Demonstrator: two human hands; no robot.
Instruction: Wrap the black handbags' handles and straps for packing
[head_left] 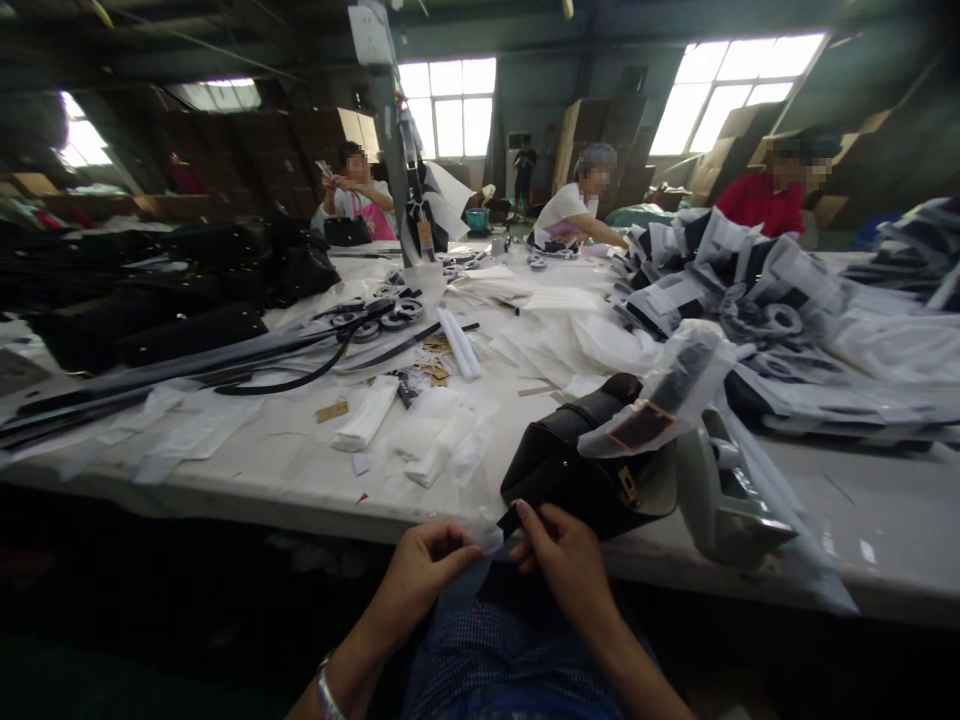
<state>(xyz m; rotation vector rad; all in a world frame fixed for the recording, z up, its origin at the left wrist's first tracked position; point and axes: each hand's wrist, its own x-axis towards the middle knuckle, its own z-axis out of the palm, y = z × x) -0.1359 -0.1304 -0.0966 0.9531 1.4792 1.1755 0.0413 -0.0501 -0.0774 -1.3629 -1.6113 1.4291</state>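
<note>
1. Head view, containers: a black handbag [559, 460] lies at the tabletop's [300, 470] near edge, right of its middle; its contents cannot be told. Over it, a clear plastic sleeve [660, 395] shows a reddish-brown panel inside. More black bags [195, 330] crowd the tabletop's left side. Beyond the far edge are a teal basket [477, 219] and stacked cartons [600, 130].
2. Labels: a brown tag [332, 411] lies toward the near edge, left of the handbag; its writing is too small to read.
3. Hands: the left hand [424, 565] pinches translucent film [489, 540] between thumb and forefinger, just off the near edge. The right hand [570, 560], knuckles bent, grips a black strip [509, 522] at the handbag's near-left corner.
</note>
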